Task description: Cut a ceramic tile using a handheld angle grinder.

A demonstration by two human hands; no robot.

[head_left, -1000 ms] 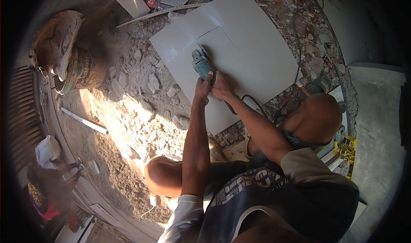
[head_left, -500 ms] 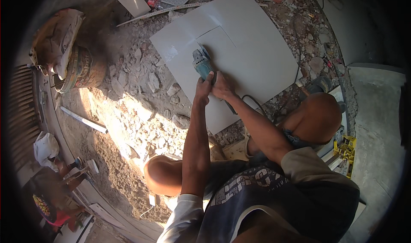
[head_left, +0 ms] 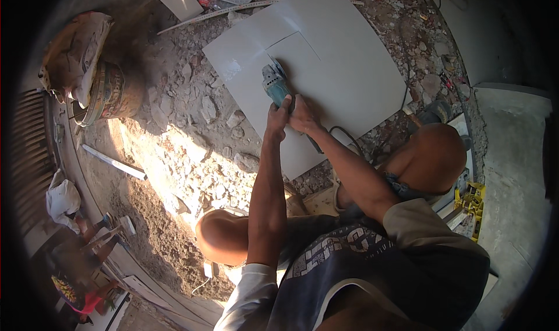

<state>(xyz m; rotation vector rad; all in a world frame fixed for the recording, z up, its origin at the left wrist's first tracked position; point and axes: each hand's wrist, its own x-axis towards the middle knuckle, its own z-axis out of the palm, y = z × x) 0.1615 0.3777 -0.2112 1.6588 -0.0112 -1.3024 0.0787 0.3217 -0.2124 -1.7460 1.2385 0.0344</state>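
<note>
Both my hands grip a teal angle grinder over a large pale tile. My left hand is closed around the near left side of its body. Beside it, my right hand wraps the rear of the grinder, with a black cord trailing off to the right. The grinder's disc stands on edge at the tile's surface, at the lower left of a thin scored outline. Two dark lines of that outline meet in a corner near the tile's far side. Whitish dust lies on the tile near the disc.
Broken rubble surrounds the tile. At the left stands a worn bucket with a crumpled sack on top. A long thin strip lies beyond the tile. Yellow tools sit at right. Another person is at lower left.
Hands and grinder hold nearly the same place on the tile, the view shifting only slightly. The other person at lower left has moved a little.
</note>
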